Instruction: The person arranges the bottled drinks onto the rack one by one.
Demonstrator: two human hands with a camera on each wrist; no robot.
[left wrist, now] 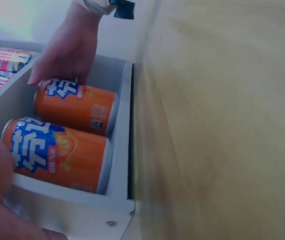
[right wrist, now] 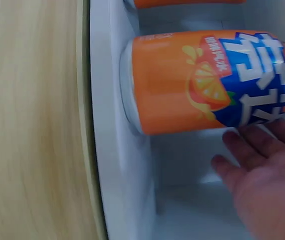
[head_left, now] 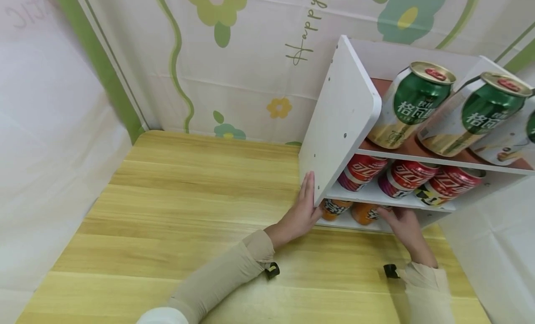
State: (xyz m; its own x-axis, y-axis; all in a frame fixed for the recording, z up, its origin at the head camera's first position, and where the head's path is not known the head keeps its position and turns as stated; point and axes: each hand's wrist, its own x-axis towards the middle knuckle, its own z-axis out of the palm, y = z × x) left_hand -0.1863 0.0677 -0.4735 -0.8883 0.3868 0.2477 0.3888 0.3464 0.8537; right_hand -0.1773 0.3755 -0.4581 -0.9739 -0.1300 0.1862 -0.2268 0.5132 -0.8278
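Note:
A white three-tier shelf (head_left: 338, 110) stands on the wooden table. My left hand (head_left: 298, 217) holds the lower front of its left side panel, fingers along the outside and thumb at the inner side. On the bottom tier, an orange soda can (left wrist: 57, 155) stands close to that panel. My right hand (head_left: 407, 229) reaches into the same tier and holds the upper part of a second orange soda can (right wrist: 182, 85), fingers on one side and thumb on the other. Some of these fingers are hidden by the can.
Red cola cans (head_left: 407, 178) fill the middle tier in a row. Green and white kvass cans (head_left: 411, 106) stand on the top tier. The wooden table (head_left: 167, 208) extends to the left and front. Printed cloth (head_left: 251, 73) hangs behind, with plain white cloth at both sides.

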